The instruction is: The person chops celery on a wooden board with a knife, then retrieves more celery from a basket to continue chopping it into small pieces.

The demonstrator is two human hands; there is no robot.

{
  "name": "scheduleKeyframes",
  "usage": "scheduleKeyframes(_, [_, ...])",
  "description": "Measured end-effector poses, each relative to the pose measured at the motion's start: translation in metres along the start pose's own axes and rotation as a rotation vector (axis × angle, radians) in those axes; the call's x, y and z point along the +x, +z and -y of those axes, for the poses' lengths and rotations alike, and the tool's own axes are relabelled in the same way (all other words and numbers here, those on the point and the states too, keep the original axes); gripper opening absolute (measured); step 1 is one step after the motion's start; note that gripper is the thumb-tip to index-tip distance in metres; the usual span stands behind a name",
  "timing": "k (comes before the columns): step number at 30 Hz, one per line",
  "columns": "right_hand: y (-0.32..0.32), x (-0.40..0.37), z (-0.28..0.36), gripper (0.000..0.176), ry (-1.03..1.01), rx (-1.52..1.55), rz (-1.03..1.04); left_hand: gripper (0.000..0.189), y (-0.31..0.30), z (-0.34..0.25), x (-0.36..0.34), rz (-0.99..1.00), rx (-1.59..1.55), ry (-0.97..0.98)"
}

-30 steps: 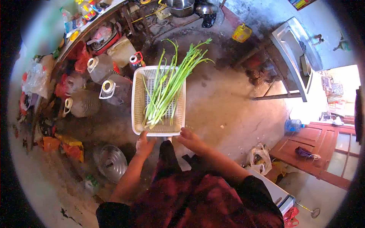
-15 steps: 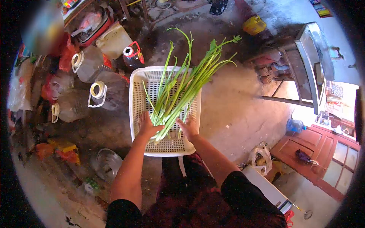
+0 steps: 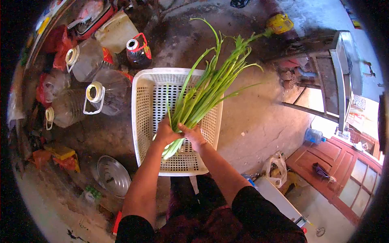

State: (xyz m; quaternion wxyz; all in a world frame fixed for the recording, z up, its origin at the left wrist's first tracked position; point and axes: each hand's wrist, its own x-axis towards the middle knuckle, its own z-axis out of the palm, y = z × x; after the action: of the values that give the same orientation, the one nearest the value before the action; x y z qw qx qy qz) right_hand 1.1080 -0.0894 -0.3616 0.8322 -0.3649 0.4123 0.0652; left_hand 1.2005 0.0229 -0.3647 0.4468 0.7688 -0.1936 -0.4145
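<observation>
A bunch of thin green celery stalks (image 3: 204, 95) is gathered between my two hands, its pale ends pointing toward me and its leafy tops toward the far right. My left hand (image 3: 166, 133) is wrapped around the lower stalks. Pressed against the bunch from the other side, my right hand (image 3: 193, 135) has its thumb and fingers closed on it. Beneath lies a white perforated plastic basket (image 3: 150, 97), with the leafy tops reaching past its far right rim. The fingertips are partly hidden by the stalks.
Large plastic jugs (image 3: 111, 95) and a dark bottle with a red handle (image 3: 139, 52) stand at the left. A round transparent lid (image 3: 113, 176) lies nearer to me. On the right are a metal-framed stand (image 3: 338, 81), a water bottle (image 3: 314, 136) and a reddish door (image 3: 320, 166).
My hands have come closer together and closed around the stalks. The bunch is now tighter and appears lifted toward me, and the basket looks larger in view.
</observation>
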Motion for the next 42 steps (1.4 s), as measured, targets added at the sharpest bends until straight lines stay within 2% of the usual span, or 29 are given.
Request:
scheduleKeyframes(4, [0.005,0.001,0.01,0.049,0.197,0.076,0.092,0.077,0.004,0.014,0.0,-0.003,-0.076,-0.008])
scheduleKeyframes(6, [0.011,-0.001,0.014,0.045,0.16,0.043,0.067,0.076,0.002,0.007,-0.004,0.047,-0.22,-0.099])
scheduleKeyframes(9, [0.019,-0.006,0.016,0.037,0.089,0.005,0.027,0.073,-0.003,-0.003,-0.01,0.051,-0.177,-0.211])
scheduleKeyframes(12, [0.021,-0.014,0.016,0.033,0.022,0.024,0.055,0.066,-0.001,-0.015,-0.02,-0.057,-0.131,-0.077])
scheduleKeyframes(14, [0.02,-0.023,0.02,0.034,-0.012,0.036,0.103,0.062,0.003,-0.03,-0.03,-0.177,0.028,-0.043])
scheduleKeyframes(17, [0.024,-0.047,0.047,0.037,0.001,-0.083,0.112,0.055,-0.001,-0.085,-0.049,-0.322,0.123,0.045])
scheduleKeyframes(20, [0.031,-0.089,0.087,0.042,-0.149,-0.086,0.113,0.054,0.014,-0.115,-0.059,-0.445,0.073,0.23])
scheduleKeyframes(22, [0.011,-0.109,0.105,0.046,-0.096,-0.173,0.111,0.055,0.026,-0.145,-0.069,-0.54,0.119,0.32])
scheduleKeyframes(23, [0.003,-0.121,0.114,0.047,-0.139,-0.18,0.113,0.055,0.03,-0.166,-0.076,-0.576,0.169,0.31])
scheduleKeyframes(24, [0.0,-0.134,0.122,0.047,-0.185,-0.188,0.113,0.058,0.034,-0.175,-0.076,-0.448,0.077,0.312])
scheduleKeyframes(27, [0.017,-0.17,0.153,0.047,-0.338,-0.34,0.044,0.059,0.033,-0.204,-0.085,-0.309,-0.105,0.297])
scheduleKeyframes(28, [0.023,-0.179,0.161,0.05,-0.314,-0.38,0.045,0.068,0.034,-0.209,-0.088,-0.286,-0.124,0.246])
scheduleKeyframes(31, [0.041,-0.193,0.169,0.053,-0.421,-0.595,0.098,0.08,0.029,-0.204,-0.092,-0.173,-0.446,0.293])
scheduleKeyframes(32, [0.039,-0.192,0.171,0.06,-0.393,-0.816,0.174,0.081,0.03,-0.194,-0.094,-0.052,-0.594,0.098])
scheduleKeyframes(35, [0.072,-0.202,0.174,0.07,-0.524,-1.334,0.089,0.066,0.021,-0.181,-0.106,-0.031,-0.797,0.159])
scheduleKeyframes(36, [0.078,-0.203,0.165,0.071,-0.643,-1.361,0.062,0.057,0.014,-0.177,-0.113,-0.081,-0.751,0.078])
scheduleKeyframes(37, [0.082,-0.205,0.151,0.072,-0.761,-1.386,0.035,0.063,0.005,-0.175,-0.118,-0.063,-0.753,0.042])
scheduleKeyframes(38, [0.084,-0.208,0.14,0.073,-0.878,-1.409,0.008,0.069,-0.001,-0.177,-0.123,-0.066,-0.941,-0.001])
scheduleKeyframes(39, [0.087,-0.209,0.135,0.072,-0.884,-1.443,0.013,0.074,-0.005,-0.177,-0.129,-0.069,-1.13,-0.048])
scheduleKeyframes(42, [0.099,-0.214,0.127,0.066,-0.883,-1.541,0.029,0.081,-0.011,-0.162,-0.138,-0.056,-1.179,0.065])
